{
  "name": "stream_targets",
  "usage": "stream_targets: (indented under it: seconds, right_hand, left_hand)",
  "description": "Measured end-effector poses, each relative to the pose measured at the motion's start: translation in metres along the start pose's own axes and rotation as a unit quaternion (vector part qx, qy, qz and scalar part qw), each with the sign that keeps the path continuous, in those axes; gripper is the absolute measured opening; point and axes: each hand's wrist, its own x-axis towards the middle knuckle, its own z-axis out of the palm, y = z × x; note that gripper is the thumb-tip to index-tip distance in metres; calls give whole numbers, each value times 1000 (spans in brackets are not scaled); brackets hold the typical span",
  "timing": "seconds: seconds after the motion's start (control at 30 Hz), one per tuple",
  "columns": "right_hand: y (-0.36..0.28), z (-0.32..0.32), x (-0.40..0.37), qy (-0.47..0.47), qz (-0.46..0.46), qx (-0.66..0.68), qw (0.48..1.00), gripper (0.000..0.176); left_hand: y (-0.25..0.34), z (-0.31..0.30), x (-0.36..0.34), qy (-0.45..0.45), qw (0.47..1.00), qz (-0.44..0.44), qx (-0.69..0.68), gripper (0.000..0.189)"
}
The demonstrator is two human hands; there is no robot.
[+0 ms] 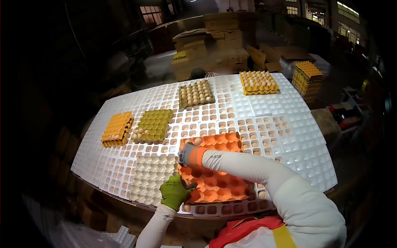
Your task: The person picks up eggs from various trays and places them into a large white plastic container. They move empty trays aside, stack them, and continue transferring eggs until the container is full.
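Note:
My left hand (175, 192), in a green glove with dark fingertips, is at the left edge of an orange egg tray (223, 182). Its fingers are curled; whatever they hold is hidden. Across the same tray reaches my right hand (191, 155), in a grey and orange glove, low over its upper left part. Its fingers are hidden from view. An egg (198, 141) sits in the orange tray just beyond that hand. Directly left of the orange tray is a pale grey egg tray (151, 177) with no eggs visible in it.
White cell sheets (120, 165) holding eggs cover the table. Farther back are a yellow tray stack (117, 129), an olive tray (153, 125) with several eggs, a filled tray (196, 94) and a filled yellow stack (259, 82). Cardboard boxes (223, 39) stand behind.

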Motion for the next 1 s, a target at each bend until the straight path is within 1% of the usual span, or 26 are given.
stream_targets:
  seconds: [0.03, 0.13, 0.17, 0.2, 0.23, 0.27, 0.3, 0.33, 0.37, 0.43, 0.47, 0.53, 0.57, 0.6, 0.63, 0.67, 0.7, 0.73, 0.77, 0.83, 0.87, 0.9, 0.93, 0.97, 1.0]
  right_hand:
    - [-2, 5, 5, 7, -10, -20, 1000, 19]
    - [8, 10, -1, 56, -10, 10, 998, 19]
    - [14, -1, -14, 26, -11, 0, 1000, 29]
    - [19, -7, -29, 51, 25, 109, 992, 31]
    - [27, 14, -36, 161, 71, 245, 953, 39]
    - [32, 37, -43, 246, 128, 381, 882, 42]
    - [38, 60, -54, 340, 112, 507, 784, 43]
    - [33, 38, -89, 249, 173, 712, 633, 40]
    - [40, 54, -107, 272, 131, 816, 493, 40]
    - [38, 51, -133, 308, 132, 873, 353, 35]
    - [44, 60, -134, 291, 143, 860, 395, 35]
    - [58, 75, -129, 261, 161, 825, 475, 36]
    - [57, 67, -122, 234, 222, 699, 638, 39]
    - [51, 48, -109, 197, 274, 540, 771, 42]
    - [45, 30, -95, 151, 313, 357, 867, 45]
    - [37, 11, -77, 60, 314, 266, 909, 52]
    - [31, -3, -59, -31, 309, 170, 935, 58]
    - [31, 14, -35, -80, 313, 131, 937, 58]
    - [33, 12, -32, -73, 303, 133, 941, 57]
    - [35, 11, -32, -67, 284, 136, 947, 55]
    - [37, 20, -40, 13, 290, 320, 902, 50]
    - [43, 34, -56, 94, 285, 489, 819, 45]
    - [50, 47, -73, 172, 266, 635, 705, 41]
    - [55, 55, -86, 243, 236, 753, 564, 36]
    - [50, 52, -100, 268, 228, 825, 442, 30]
  left_hand:
    - [3, 0, 6, -27, 999, -23, -16, 53]
    - [13, 2, 15, -18, 994, -47, 92, 45]
    - [14, -2, 20, -33, 996, -38, 71, 43]
    - [11, -9, 23, -54, 997, -36, 48, 41]
    - [4, -14, 19, -82, 995, -46, 25, 39]
    - [-5, -10, 15, -54, 998, -37, -10, 38]
    - [-15, -2, 11, -24, 998, -34, -46, 37]
    - [-22, -3, 5, 10, 995, -17, -97, 35]
    - [-29, -3, -2, 45, 989, 8, -144, 33]
    - [-36, 5, -11, 50, 955, -35, -292, 29]
    - [-33, -1, -16, 27, 934, -66, -350, 30]
    - [-38, 6, -21, 66, 905, -59, -416, 28]
    - [-40, 12, -23, 86, 889, -54, -447, 27]
    - [-50, 19, -22, 34, 811, -99, -575, 30]
    - [-44, 0, -23, 4, 738, -111, -665, 45]
    - [-45, -4, -17, -12, 648, -99, -755, 50]
    - [-47, -9, -10, -28, 547, -85, -832, 55]
    - [-48, -7, 1, -45, 482, -44, -874, 58]
    - [-48, -7, 15, -52, 475, -34, -878, 54]
    - [-46, -4, 47, -22, 644, -66, -762, 45]
    - [-54, 8, 69, -19, 720, -47, -692, 35]
    - [-46, 7, 89, 5, 806, 9, -592, 30]
    - [-39, 8, 104, 55, 905, 63, -417, 33]
    - [-32, 8, 116, 105, 962, 113, -225, 36]
    - [-25, 9, 127, 126, 976, 143, -101, 36]
